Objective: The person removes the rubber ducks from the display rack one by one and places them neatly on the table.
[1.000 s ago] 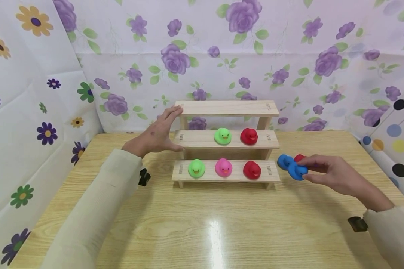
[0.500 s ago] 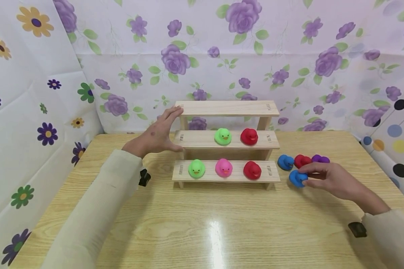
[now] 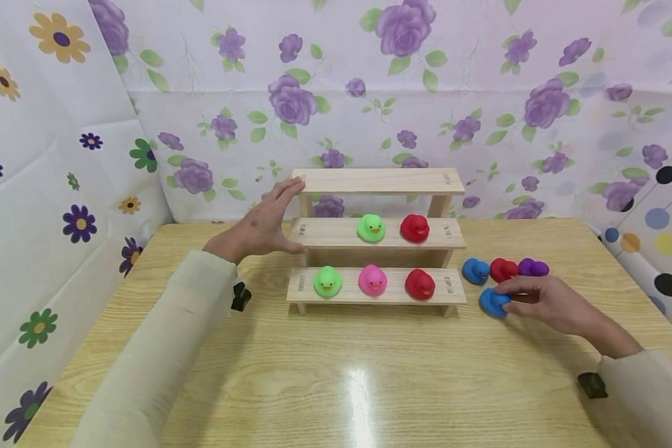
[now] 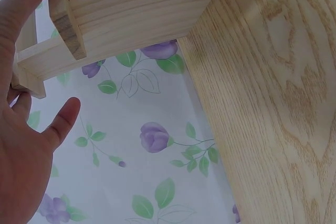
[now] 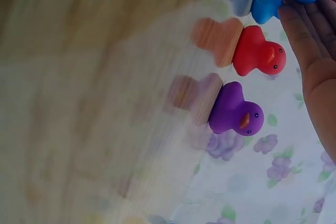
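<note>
With your right hand [image 3: 551,306], you are pinching a blue duck [image 3: 493,303] between thumb and fingertips, the gap just its width. The duck is sitting low over the desk [image 3: 291,373], just off the front right corner of a three-tier wooden rack [image 3: 376,245]; whether its base is touching the desk, I cannot tell. Behind it, a row is running toward the desk's right edge: a second blue duck [image 3: 475,271] nearest the rack, then a loose red duck [image 3: 504,270], then a purple duck [image 3: 533,267].

Your left hand [image 3: 260,225] is spreading wide at the rack's left end, fingertips resting on the top shelf [image 3: 376,180] by its left edge, thumb reaching the middle shelf's front left corner. No duck is in this hand.

On the middle shelf [image 3: 327,230], a green duck [image 3: 371,228] is sitting near the centre and a red duck [image 3: 414,228] nearer the right edge. The bottom shelf [image 3: 350,289] is carrying another green duck [image 3: 327,282] toward its left edge, a pink duck [image 3: 373,280] mid-shelf and another red duck [image 3: 420,284] toward its right edge.
</note>
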### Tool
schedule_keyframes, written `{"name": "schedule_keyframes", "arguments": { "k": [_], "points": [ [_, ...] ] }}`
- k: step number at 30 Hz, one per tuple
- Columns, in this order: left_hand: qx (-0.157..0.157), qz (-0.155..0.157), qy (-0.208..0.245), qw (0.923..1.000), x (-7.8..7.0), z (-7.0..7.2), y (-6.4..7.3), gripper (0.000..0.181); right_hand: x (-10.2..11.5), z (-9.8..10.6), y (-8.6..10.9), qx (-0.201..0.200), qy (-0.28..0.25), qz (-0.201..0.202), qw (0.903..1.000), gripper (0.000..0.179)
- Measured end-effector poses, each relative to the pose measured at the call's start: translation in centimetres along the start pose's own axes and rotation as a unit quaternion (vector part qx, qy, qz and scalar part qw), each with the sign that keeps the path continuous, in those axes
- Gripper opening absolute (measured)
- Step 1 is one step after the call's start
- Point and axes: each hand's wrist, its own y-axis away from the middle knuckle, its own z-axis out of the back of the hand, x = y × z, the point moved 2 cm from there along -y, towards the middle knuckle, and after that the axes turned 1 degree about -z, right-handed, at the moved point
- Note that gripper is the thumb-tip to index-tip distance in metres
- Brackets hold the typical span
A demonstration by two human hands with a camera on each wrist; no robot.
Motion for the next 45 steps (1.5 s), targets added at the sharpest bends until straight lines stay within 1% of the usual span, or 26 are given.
{"name": "schedule_keyframes", "arguments": {
  "k": [5, 10, 18, 31, 36, 39, 41, 45],
  "points": [
    [0.001, 0.003, 0.002, 1.0, -0.1, 0.1, 0.0, 0.12, 0.1, 0.0, 0.0, 0.011, 0.011, -0.008, 0.9998, 0.027],
    [0.0, 0.002, 0.001, 1.0, -0.2, 0.1, 0.1, 0.12, 0.1, 0.0, -0.1, 0.022, 0.001, -0.019, 0.9996, 0.028],
    [0.0, 0.005, -0.004, 1.0, -0.3, 0.2, 0.0, 0.12, 0.3, -0.1, -0.1, 0.021, -0.001, -0.01, 0.9997, 0.027],
    [0.001, 0.005, -0.004, 1.0, -0.1, 0.2, 0.0, 0.121, 0.6, 0.3, -0.3, 0.023, 0.017, -0.01, 0.9995, 0.03],
    [0.002, 0.009, -0.002, 1.0, -0.2, 0.3, 0.1, 0.121, 1.1, 1.2, -0.5, 0.021, 0.023, -0.036, 0.9989, 0.032],
    [0.002, 0.012, 0.001, 0.9999, -0.3, 0.2, 0.1, 0.122, 1.7, 1.8, -0.7, 0.015, 0.013, -0.05, 0.9986, 0.032],
    [0.003, 0.012, 0.001, 0.9999, -0.3, 0.2, 0.0, 0.121, 2.1, 2.1, -0.9, 0.005, 0.001, -0.05, 0.9988, 0.031],
    [0.004, 0.013, 0.001, 0.9999, -0.3, 0.0, 0.0, 0.121, 3.0, 2.4, -1.5, 0.0, -0.03, -0.041, 0.9987, 0.03]
  ]
}}
